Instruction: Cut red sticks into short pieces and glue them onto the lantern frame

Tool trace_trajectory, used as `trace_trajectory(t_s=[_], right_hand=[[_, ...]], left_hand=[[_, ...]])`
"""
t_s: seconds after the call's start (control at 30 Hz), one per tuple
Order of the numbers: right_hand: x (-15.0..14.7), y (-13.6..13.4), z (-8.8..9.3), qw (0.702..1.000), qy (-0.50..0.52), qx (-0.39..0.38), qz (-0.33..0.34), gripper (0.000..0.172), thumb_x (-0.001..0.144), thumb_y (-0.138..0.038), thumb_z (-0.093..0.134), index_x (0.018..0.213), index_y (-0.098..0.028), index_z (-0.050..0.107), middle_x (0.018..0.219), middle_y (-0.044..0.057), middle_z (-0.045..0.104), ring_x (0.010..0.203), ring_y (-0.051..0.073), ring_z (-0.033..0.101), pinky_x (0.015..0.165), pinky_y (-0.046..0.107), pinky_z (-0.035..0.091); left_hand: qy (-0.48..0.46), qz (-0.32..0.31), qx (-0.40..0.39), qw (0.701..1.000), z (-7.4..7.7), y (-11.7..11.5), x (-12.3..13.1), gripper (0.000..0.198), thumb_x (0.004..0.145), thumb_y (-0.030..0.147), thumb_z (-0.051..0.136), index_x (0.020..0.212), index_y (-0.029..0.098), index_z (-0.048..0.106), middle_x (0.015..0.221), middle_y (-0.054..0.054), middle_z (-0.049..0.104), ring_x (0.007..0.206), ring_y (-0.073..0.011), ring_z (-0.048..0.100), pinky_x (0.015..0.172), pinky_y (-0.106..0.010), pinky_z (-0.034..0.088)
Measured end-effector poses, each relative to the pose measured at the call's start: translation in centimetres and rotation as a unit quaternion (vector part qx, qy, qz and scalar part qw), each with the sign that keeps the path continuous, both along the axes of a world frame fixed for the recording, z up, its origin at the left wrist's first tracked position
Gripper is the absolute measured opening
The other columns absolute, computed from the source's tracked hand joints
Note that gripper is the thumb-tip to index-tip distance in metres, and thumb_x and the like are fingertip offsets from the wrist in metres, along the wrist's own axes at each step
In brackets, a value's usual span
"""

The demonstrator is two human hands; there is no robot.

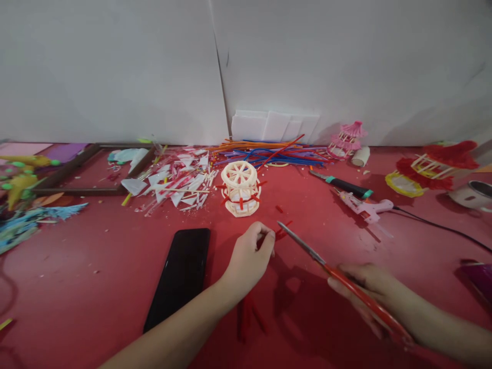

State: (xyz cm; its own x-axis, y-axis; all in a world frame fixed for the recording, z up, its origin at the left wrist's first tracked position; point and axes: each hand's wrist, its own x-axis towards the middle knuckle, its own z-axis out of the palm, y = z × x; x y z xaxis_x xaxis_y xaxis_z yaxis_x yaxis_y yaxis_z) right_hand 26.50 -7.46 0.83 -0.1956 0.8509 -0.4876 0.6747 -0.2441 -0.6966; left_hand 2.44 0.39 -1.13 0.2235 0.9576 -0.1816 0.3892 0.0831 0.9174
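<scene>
The left hand [251, 253] could have been nicked, because the tip of the scissors [338, 277] was pointed so near its fingers, and the cage [242, 185], stood upright on the table [119, 256], could have been bumped if the scissors were pushed too far. On the cage's near side, the left thumb and first finger were pressed together, but whether anything was pinched could not be told. To the cage's near right, past some red bits [282, 234], the scissors were gripped in the right hand's [369, 287] curled fingers, slanted toward the left hand.
</scene>
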Motion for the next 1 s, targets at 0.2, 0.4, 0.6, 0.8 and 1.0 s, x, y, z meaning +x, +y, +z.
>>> trace_trajectory(t_s=[0.2,0.4,0.6,0.8,1.0], right_hand=[[2.7,2.6,-1.1,0.96,-0.231,0.16,-0.018,0.038,0.092,-0.05,0.043,0.073,-0.021,0.059,0.065,0.005,0.066,0.057,0.017,0.059,0.054,0.027,0.039],[3.8,3.6,-3.2,0.884,-0.384,0.265,0.012,0.036,0.093,-0.041,0.046,0.113,-0.016,0.063,0.099,0.014,0.072,0.086,0.03,0.069,0.071,0.039,0.05],[0.7,4.3,-0.8,0.89,-0.229,0.395,-0.013,0.029,0.095,-0.035,0.046,0.101,-0.017,0.067,0.1,0.012,0.07,0.093,0.027,0.067,0.084,0.042,0.052],[-3.2,6.8,0.3,0.959,0.104,0.245,-0.1,0.038,0.092,-0.046,0.053,0.117,-0.019,0.062,0.101,0.008,0.072,0.085,0.018,0.07,0.076,0.032,0.057],[-0.9,11.7,-0.4,0.931,-0.066,0.343,-0.105,0.025,0.088,-0.032,0.056,0.105,-0.016,0.065,0.099,0.01,0.074,0.087,0.02,0.07,0.077,0.032,0.056]], left_hand=[[-0.098,0.039,-0.087,0.991,-0.1,0.0,0.1,0.017,0.09,0.034,0.047,0.079,0.021,0.05,0.065,0.004,0.055,0.05,-0.0086,0.039,0.05,-0.023,0.029],[-0.18,0.067,-0.17,0.967,1.1,0.0,0.6,0.009,0.088,0.023,0.039,0.09,0.021,0.047,0.067,0.005,0.054,0.045,-0.0058,0.029,0.042,-0.018,0.021],[-0.219,0.053,-0.191,0.955,2.9,-0.5,1.0,0.009,0.093,0.023,0.044,0.097,0.019,0.05,0.075,0.002,0.058,0.05,-0.0048,0.038,0.042,-0.014,0.03],[-0.243,0.002,-0.208,0.947,3.3,-1.2,0.9,0.011,0.095,0.024,0.045,0.101,0.018,0.051,0.076,0.001,0.059,0.054,-0.0077,0.051,0.044,-0.018,0.046],[-0.254,0.022,-0.194,0.947,2.4,-0.5,0.1,0.009,0.094,0.02,0.046,0.099,0.016,0.052,0.079,0.0,0.062,0.054,-0.0082,0.056,0.048,-0.022,0.053]])
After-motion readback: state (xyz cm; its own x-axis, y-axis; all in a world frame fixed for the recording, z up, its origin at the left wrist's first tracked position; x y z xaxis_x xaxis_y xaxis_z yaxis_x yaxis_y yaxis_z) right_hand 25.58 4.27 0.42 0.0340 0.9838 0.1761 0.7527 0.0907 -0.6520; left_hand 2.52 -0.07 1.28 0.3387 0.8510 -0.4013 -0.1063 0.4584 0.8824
